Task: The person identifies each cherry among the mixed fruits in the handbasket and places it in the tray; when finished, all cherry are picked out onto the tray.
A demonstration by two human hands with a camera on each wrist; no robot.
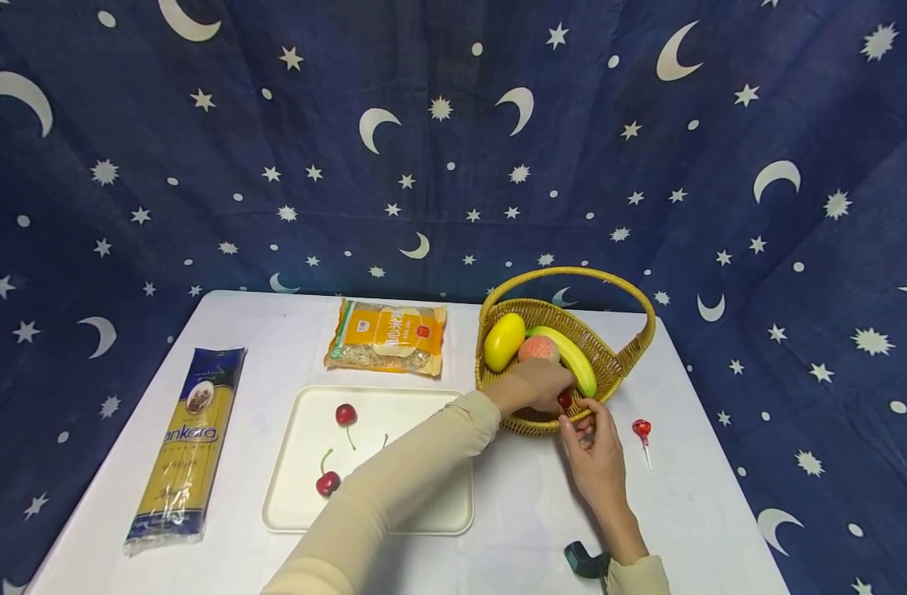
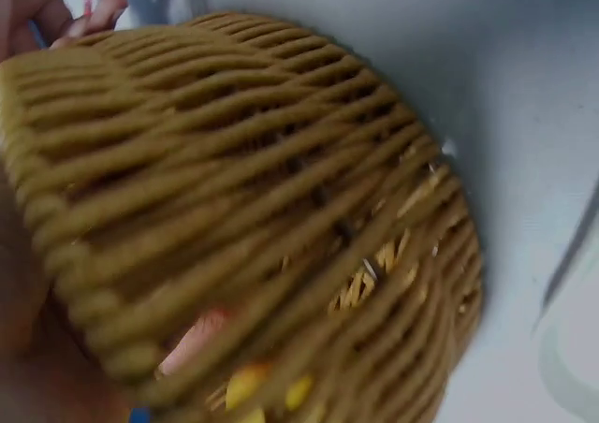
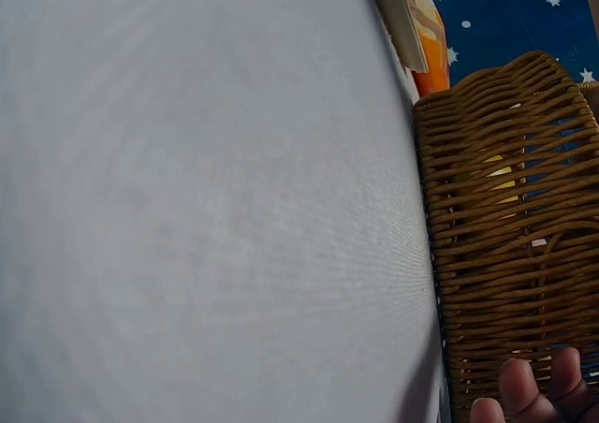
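Observation:
My left hand (image 1: 537,387) reaches over the front rim into a woven wicker basket (image 1: 527,426). A dark red cherry (image 1: 565,401) shows at its fingertips, between the two hands; its fingers are mostly hidden. At the basket's front right rim is my right hand (image 1: 598,454), thumb and index finger right at the rim and close to that cherry. In the right wrist view, its other fingertips (image 3: 518,386) overlap the basket wall. Inside the basket lie a yellow mango-like fruit (image 1: 504,341), a peach (image 1: 538,348) and a banana (image 1: 576,364).
A cream tray (image 1: 289,504) holds cherries (image 1: 345,415), partly behind my left sleeve. An orange food packet (image 1: 386,335) lies behind it, a spaghetti pack (image 1: 188,446) far left. A red lollipop (image 1: 642,428) lies right of the basket. A dark object (image 1: 583,562) is by my right wrist.

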